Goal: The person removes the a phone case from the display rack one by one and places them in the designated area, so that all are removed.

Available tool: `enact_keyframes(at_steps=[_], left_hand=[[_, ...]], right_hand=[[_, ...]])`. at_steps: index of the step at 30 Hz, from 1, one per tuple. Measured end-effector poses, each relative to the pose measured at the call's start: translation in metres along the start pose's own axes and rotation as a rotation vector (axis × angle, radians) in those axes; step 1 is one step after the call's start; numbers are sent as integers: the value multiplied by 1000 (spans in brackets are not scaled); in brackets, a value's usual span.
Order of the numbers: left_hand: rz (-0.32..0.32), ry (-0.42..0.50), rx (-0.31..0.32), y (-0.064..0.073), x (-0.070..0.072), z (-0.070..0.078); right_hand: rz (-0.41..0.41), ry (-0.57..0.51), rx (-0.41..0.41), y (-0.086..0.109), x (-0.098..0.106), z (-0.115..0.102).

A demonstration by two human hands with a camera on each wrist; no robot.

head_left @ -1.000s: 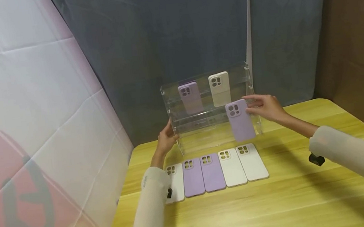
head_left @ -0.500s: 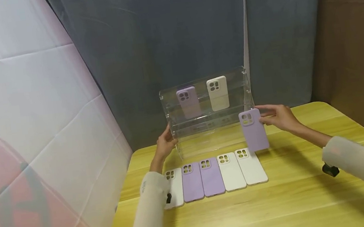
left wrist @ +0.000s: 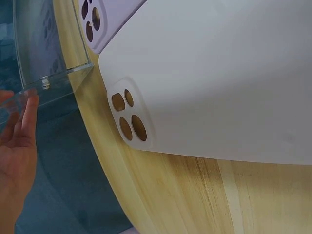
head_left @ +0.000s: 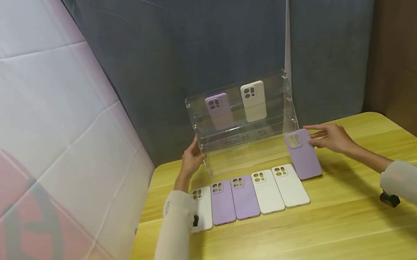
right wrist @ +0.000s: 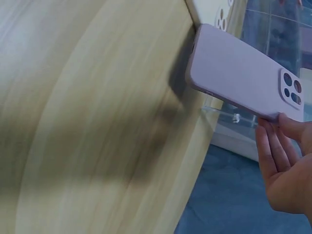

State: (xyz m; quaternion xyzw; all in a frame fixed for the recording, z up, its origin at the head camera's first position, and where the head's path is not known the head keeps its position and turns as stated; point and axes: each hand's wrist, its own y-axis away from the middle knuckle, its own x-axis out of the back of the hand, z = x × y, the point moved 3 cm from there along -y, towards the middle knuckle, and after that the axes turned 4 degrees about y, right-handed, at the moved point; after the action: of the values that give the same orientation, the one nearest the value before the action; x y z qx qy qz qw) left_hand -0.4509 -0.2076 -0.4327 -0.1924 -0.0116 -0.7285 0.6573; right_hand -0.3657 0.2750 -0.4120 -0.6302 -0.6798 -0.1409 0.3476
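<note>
In the head view, my right hand (head_left: pixel 334 137) pinches a purple phone case (head_left: pixel 305 158) by its right edge, thumb in front. The case is upright, slightly tilted, above the table by the lower right corner of a clear acrylic display stand (head_left: pixel 245 135). My left hand (head_left: pixel 192 161) holds the stand's left side panel between thumb and fingers; in the left wrist view its fingers (left wrist: pixel 30 117) lie against that panel. On the stand's upper part lean a purple case (head_left: pixel 220 111) and a white case (head_left: pixel 254 101).
In front of the stand lies a row of cases: a white case (head_left: pixel 203 210) partly behind the left sleeve, two purple, then two white, the last a white case (head_left: pixel 291 185). Under them is a yellow wood-grain table (head_left: pixel 268 247). A grey curtain (head_left: pixel 182 34) hangs behind.
My right hand has moved the purple phone case right and down, from in front of the stand's right part to beside its lower right corner. The left hand stays on the stand.
</note>
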Motion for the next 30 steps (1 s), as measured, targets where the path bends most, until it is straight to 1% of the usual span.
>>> enact_keyframes(at_steps=[3,9,13,19,22,24,28,30], left_hand=[[2,-8,6,0,0,0],[1,-12,-14,0,0,0],[4,-22,-14,0,-1,-1],[10,-25,-24,-3,-2,-2],[11,-20,-30,-4,-1,-1],[4,-9,-34,-3,-1,2],[-38,28,-20,6,1,19],[-39,25,-19,6,1,18]], right_hand=[[-12,-3,-7,3,-2,6],[-17,-34,-21,8,-5,18],[-12,-51,-31,11,-10,25],[-20,-68,-29,16,-17,31],[-31,-64,-52,19,-21,34],[-38,-62,-72,21,-24,37],[-45,-50,-91,24,-29,43],[-47,-42,-96,26,-30,46]])
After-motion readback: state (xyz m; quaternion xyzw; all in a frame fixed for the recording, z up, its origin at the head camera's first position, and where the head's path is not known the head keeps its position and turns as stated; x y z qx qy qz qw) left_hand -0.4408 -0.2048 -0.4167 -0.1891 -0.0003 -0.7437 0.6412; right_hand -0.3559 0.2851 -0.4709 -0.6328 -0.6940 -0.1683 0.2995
